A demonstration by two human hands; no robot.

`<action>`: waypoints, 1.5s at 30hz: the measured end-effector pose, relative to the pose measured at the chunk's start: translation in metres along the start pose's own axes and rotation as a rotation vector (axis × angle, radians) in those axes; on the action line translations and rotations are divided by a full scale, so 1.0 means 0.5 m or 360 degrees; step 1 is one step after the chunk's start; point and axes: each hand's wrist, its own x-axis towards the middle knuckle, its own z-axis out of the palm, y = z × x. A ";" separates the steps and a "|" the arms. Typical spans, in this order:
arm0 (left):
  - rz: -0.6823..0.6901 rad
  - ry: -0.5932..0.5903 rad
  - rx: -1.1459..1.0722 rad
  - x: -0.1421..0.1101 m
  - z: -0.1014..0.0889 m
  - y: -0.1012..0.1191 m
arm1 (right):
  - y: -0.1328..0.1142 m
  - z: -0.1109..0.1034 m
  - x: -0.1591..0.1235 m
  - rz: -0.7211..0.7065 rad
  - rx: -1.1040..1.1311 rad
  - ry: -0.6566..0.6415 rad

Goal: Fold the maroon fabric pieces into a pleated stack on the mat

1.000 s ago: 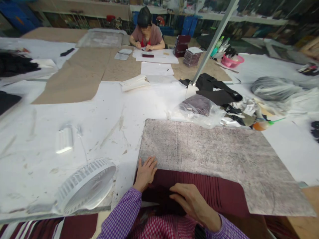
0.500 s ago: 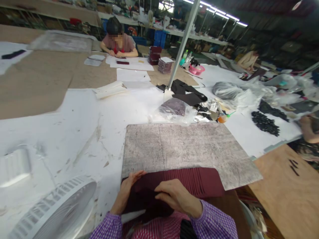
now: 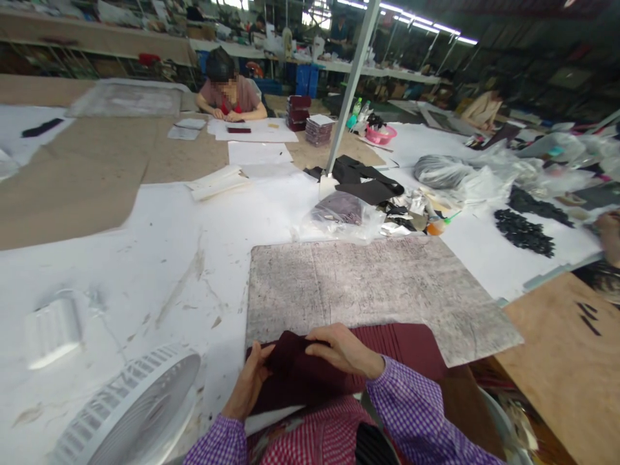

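Note:
A row of overlapping maroon pieces (image 3: 402, 345), leather-like or cloth, lies along the near edge of a grey mottled board (image 3: 349, 278). At its left end, a dark maroon piece (image 3: 290, 352) is lifted and bent between my hands. My left hand (image 3: 249, 381) grips its left edge, thumb and fingers closed on it. Above its right part, my right hand (image 3: 341, 349) pinches the upper edge between thumb and fingers. Part of the maroon material hangs down toward my lap, over a red checked apron (image 3: 314, 436).
A white fan (image 3: 140, 407) stands at the left front. Beyond the board lie a clear plastic bag (image 3: 341, 216), black scraps (image 3: 368, 181) and a metal post (image 3: 353, 84). Another person (image 3: 230, 90) sits across the table. Wooden board (image 3: 571, 361) at right.
My right hand has moved slightly up, raising the edge of the dark maroon piece, which now bends upward. My left hand has lowered and curled round its left edge. The view has shifted a little.

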 end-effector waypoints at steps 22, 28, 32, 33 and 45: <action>0.0253 0.0648 0.0146 0.065 -0.043 -0.033 | 0.085 0.066 0.254 -0.0028 -0.0319 -0.0471; 0.0312 0.0734 0.0188 0.067 -0.081 -0.017 | 0.120 0.069 0.303 -0.0048 -0.0294 -0.0439; 0.0339 0.0861 0.0216 0.043 -0.116 -0.025 | 0.151 0.080 0.330 -0.0033 -0.0258 -0.0436; 0.0362 0.0907 0.0228 0.036 -0.121 -0.030 | 0.155 0.081 0.332 -0.0031 -0.0244 -0.0443; 0.0608 0.1284 0.0772 -0.010 -0.125 -0.106 | 0.138 0.087 0.383 -0.0117 -0.0166 -0.0639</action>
